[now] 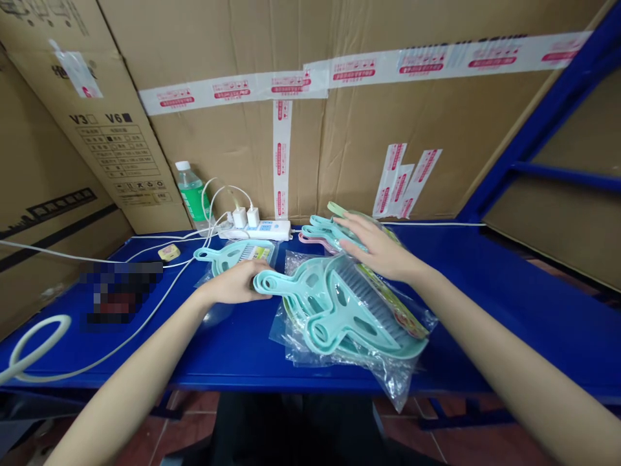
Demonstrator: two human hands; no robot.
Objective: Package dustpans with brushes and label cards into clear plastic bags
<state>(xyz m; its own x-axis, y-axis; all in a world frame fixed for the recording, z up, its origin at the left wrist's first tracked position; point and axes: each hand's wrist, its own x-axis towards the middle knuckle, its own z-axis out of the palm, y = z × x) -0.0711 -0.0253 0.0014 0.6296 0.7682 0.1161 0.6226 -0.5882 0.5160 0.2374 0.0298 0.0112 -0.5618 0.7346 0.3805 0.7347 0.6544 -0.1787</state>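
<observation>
A pile of light teal dustpan-and-brush sets (310, 294) in clear plastic bags lies near the front of the blue table. My left hand (237, 281) is closed at the handles on the pile's left end, its fingertips partly hidden behind them. Stretched out, my right hand (376, 246) rests with fingers apart over more bagged dustpans (327, 226) at the back, where teal, pink and green handles show. Grey bristles (373, 304) and a printed card (395, 307) show through the plastic. Behind my left hand lies another teal dustpan set (233, 255).
A white power strip (266, 230) with chargers and cables sits at the back of the blue table (233, 356), beside a green-labelled bottle (194, 194). A small yellow object (169, 252) lies to the left. Taped cardboard (233, 45) stands behind; a blue frame bar (538, 129) rises right.
</observation>
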